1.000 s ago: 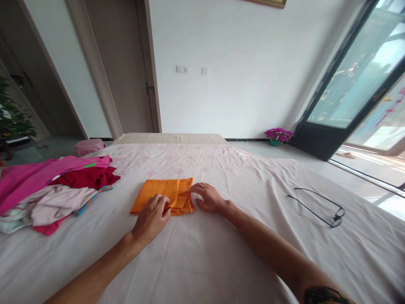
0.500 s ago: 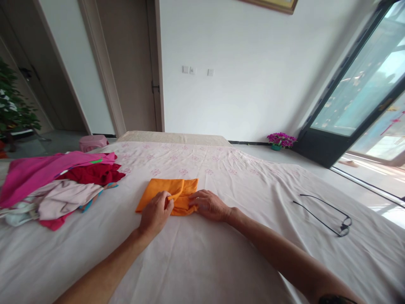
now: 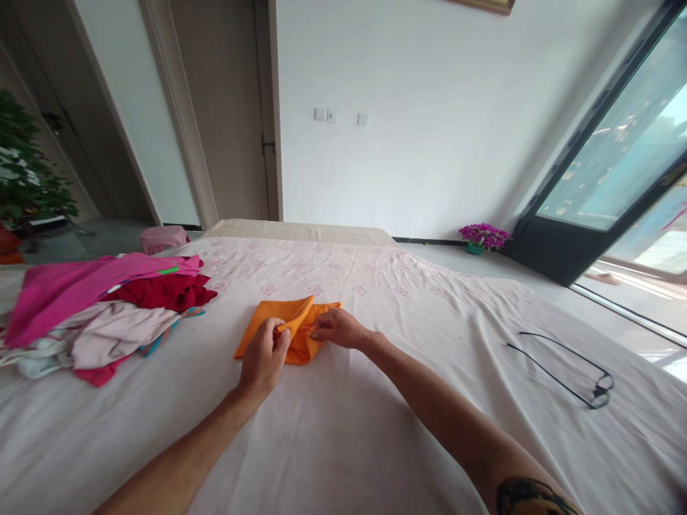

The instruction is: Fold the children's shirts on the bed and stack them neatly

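A folded orange cloth garment lies on the pale bed sheet in front of me. My left hand pinches a folded edge of it between thumb and fingers, lifting that layer a little. At the garment's right side, my right hand is closed with its fingertips together on the orange fabric. The inner folds between both hands are partly hidden by the raised layer.
A heap of clothes in pink, red and pale colours lies on the left. Black-framed glasses rest on the sheet at right. Beyond the bed are a pink stool and purple flowers.
My left hand has raised the folded edge higher. The right hand has gone from lying flat on the garment's right side to a pinch on the fabric. The view has shifted slightly.
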`<state>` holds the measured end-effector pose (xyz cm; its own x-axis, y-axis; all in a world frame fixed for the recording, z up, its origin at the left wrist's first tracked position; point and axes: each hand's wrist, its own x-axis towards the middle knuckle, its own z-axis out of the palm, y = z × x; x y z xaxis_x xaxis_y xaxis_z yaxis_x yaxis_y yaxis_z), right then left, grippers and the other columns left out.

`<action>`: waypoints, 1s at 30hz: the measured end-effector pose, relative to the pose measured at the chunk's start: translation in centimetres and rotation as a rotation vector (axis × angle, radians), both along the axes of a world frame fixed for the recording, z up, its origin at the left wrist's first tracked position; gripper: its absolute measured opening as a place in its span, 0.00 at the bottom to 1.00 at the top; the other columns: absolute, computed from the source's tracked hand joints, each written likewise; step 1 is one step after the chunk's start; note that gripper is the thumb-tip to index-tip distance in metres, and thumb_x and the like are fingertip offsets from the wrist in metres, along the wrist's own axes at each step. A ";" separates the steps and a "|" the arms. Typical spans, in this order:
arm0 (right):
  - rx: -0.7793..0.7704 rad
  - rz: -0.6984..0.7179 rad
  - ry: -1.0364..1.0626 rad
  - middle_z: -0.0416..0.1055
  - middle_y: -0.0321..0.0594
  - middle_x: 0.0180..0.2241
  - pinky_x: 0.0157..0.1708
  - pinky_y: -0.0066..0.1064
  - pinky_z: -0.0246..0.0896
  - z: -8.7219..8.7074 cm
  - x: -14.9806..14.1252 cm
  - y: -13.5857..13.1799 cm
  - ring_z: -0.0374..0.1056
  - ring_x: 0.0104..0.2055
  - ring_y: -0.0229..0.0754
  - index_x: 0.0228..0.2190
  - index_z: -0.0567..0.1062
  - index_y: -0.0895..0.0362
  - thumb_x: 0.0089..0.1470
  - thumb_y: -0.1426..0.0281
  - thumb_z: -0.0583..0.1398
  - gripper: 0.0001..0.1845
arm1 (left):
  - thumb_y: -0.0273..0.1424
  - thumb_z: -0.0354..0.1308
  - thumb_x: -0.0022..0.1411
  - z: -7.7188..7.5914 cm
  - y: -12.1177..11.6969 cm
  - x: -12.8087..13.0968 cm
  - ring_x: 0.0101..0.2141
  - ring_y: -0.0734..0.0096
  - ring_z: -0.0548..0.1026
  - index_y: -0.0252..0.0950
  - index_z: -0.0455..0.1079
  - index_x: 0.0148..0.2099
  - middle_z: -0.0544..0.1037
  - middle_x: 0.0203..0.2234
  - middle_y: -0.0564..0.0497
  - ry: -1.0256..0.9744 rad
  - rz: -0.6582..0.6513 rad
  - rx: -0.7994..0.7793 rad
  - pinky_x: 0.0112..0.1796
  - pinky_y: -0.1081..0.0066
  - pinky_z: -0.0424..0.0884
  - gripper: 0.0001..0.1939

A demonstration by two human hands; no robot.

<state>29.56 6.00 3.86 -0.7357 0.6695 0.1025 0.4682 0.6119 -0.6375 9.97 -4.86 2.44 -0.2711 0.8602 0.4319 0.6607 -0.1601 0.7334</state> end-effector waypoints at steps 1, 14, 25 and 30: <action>-0.026 -0.014 -0.018 0.74 0.31 0.27 0.29 0.23 0.55 0.0 -0.3 0.2 0.66 0.29 0.34 0.33 0.80 0.55 0.53 0.62 0.64 0.10 | 0.40 0.47 0.64 0.0 0.0 0.1 0.37 0.63 0.75 0.39 0.65 0.40 0.76 0.35 0.49 0.000 0.008 0.003 0.39 0.67 0.69 0.11; 0.128 -0.351 -0.175 0.77 0.36 0.32 0.31 0.26 0.54 0.2 -3.3 -0.2 0.69 0.34 0.40 0.32 0.78 0.54 0.44 0.61 0.67 0.13 | 0.32 0.49 0.65 -0.5 -0.3 1.3 0.40 0.63 0.75 0.38 0.64 0.43 0.75 0.37 0.48 0.347 -0.085 0.016 0.40 0.66 0.69 0.06; -0.003 -0.771 -0.263 0.77 0.46 0.36 0.35 0.32 0.58 1.9 2.9 0.8 0.72 0.39 0.46 0.32 0.79 0.56 0.60 0.56 0.52 0.21 | 0.33 0.51 0.65 0.2 0.0 2.0 0.37 0.64 0.74 0.39 0.64 0.39 0.74 0.35 0.49 0.548 -0.034 -0.094 0.34 0.68 0.63 0.04; 0.000 -0.779 -0.356 0.77 0.47 0.38 0.36 0.34 0.59 1.7 1.2 -0.5 0.73 0.41 0.51 0.32 0.77 0.54 0.57 0.45 0.52 0.27 | 0.34 0.48 0.66 0.1 0.3 1.4 0.38 0.65 0.75 0.39 0.63 0.40 0.76 0.38 0.49 0.412 -0.021 -0.126 0.35 0.69 0.63 0.06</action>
